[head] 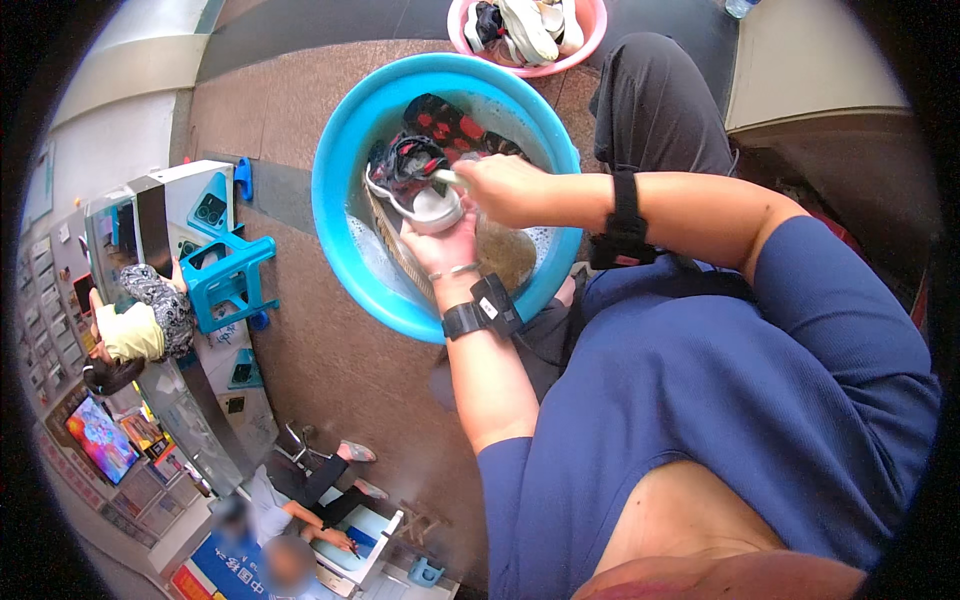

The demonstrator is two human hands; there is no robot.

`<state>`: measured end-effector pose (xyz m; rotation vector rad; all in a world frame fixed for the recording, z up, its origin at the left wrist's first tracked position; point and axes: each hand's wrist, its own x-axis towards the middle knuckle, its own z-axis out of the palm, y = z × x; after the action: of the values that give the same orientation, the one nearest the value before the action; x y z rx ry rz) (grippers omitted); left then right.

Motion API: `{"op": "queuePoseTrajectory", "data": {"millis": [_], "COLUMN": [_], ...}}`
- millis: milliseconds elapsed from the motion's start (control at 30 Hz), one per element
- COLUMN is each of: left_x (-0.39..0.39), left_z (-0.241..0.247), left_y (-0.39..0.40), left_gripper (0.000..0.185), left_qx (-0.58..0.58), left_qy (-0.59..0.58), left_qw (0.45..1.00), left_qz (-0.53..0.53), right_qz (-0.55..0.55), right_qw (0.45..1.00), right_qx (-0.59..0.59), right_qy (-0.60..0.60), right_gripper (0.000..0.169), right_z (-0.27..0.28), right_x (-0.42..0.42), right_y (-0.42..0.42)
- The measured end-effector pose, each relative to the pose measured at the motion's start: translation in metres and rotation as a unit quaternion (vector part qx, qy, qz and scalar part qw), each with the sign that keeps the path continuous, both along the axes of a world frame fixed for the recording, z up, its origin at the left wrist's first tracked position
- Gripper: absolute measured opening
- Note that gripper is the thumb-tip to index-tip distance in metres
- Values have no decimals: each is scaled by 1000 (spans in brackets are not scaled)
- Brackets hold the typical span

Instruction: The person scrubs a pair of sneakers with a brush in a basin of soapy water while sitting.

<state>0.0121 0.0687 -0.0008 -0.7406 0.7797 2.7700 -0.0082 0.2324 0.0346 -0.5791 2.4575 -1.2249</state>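
A black, red and white sneaker (427,195) is over the soapy water in a blue plastic basin (341,292). My left hand (446,244) grips it from below by its white end. My right hand (506,187) is shut around a pale handle (448,177), whose tip meets the shoe; what it ends in cannot be made out. Beyond my hands, a dark item with red patches (442,124) lies partly in the water. A ribbed tan edge (397,251) slants along the shoe's left side, and a brownish surface (508,255) shows under my right hand.
A pink basin (454,34) holding several shoes (529,34) stands beyond the blue one. To the left are a blue plastic stool (232,277), a glass display counter (180,420) and a person in yellow (135,330). Another person (300,487) sits lower left.
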Motion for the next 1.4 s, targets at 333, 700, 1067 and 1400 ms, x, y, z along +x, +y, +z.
{"op": "queuePoseTrajectory", "data": {"millis": [333,700,1067,1400], "left_x": [-2,9,17,29], "left_z": [0,25,39,38], "left_y": [18,36,33,28], "left_gripper": [50,44,38,32], "left_qx": [-93,-86,-113,-148], "left_qy": [11,-3,9,23], "left_qw": [993,996,993,989], "left_qz": [-71,-33,-31,0], "right_qz": [-51,-37,-24,13], "right_qw": [996,997,992,999], "right_qx": [48,63,102,29], "right_qy": [-56,-36,-71,-17], "right_gripper": [24,24,31,38], "right_z": [10,25,37,8], "right_x": [-8,-11,-9,9], "right_y": [6,5,4,6]}}
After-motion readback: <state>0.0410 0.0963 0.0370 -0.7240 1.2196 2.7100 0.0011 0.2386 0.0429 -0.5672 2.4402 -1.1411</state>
